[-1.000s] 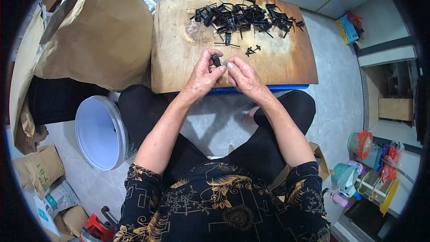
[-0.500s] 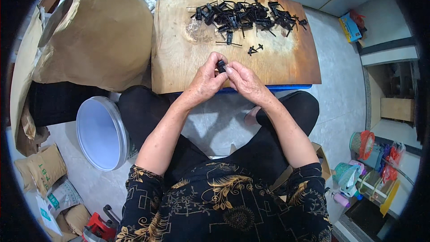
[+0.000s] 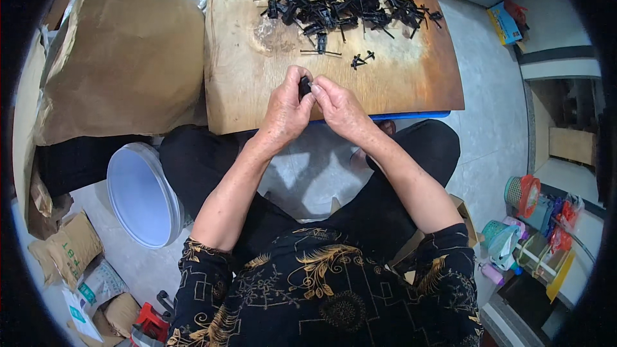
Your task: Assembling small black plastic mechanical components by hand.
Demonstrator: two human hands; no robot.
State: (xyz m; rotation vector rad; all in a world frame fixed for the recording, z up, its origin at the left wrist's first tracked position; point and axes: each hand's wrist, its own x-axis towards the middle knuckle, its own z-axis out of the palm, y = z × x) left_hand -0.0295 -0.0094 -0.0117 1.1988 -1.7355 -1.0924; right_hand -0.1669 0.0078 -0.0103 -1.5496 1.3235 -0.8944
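A small black plastic part is held between my two hands, over the near edge of the wooden board. My left hand wraps its fingers round the part from the left. Thumb and forefinger of my right hand pinch at its right side; the fingers cover most of it, so its full shape is hidden. Beyond my hands lies a tangled heap of black plastic parts with thin rods sticking out. One separate part with a crossbar and a pair of small black pins lie nearer to me.
A large brown paper sack stands left of the board. Below it is a white round tub. Packed bags and a red tool lie lower left. Baskets sit at the right, and an open cardboard box beside my right leg.
The view has shifted slightly, so the board sits a little higher and more to the left. My hands keep hold of the black part, which has turned a little.
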